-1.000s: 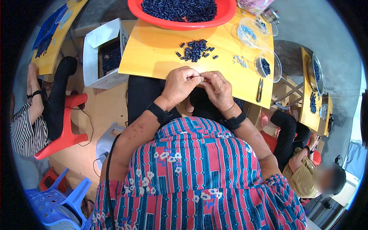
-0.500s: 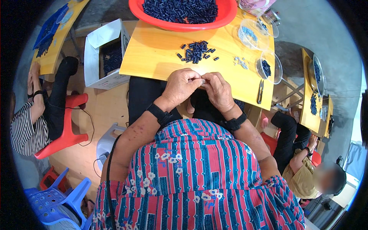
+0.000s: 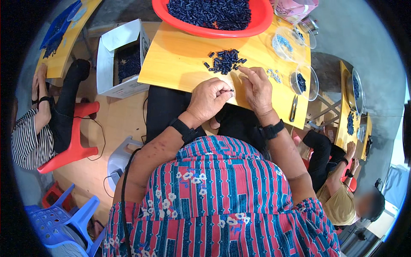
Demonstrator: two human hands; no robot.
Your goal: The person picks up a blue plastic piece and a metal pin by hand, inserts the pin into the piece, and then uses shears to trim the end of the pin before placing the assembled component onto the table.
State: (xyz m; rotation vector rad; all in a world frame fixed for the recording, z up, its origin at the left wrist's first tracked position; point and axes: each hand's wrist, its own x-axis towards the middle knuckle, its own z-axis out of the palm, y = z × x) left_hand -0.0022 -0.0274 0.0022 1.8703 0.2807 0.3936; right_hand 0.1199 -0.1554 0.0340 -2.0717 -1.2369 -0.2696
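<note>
My left hand [image 3: 209, 97] is closed in a pinch at the near edge of the yellow table. A tiny dark end of a small black plastic part [image 3: 231, 90] shows at its fingertips. My right hand [image 3: 258, 89] reaches over the table, its index finger stretched to the near right side of a loose pile of short dark cylindrical parts [image 3: 226, 61]; its other fingers are loosely bent. Whether that fingertip touches a part, I cannot tell. Small silvery metal pieces [image 3: 274, 76] lie scattered just right of my right hand.
A red basin [image 3: 261, 26] heaped with dark parts stands at the table's [image 3: 171, 55] far side. Clear plastic tubs [image 3: 309, 81] and a small black cutter [image 3: 293, 108] are at the right. A white carton [image 3: 124, 90] stands left. Seated co-workers [image 3: 32, 137] are on both sides.
My hands were together at the table edge and are now apart. The right hand has moved forward to the pile; the left keeps its pinch. The view has shifted slightly.
</note>
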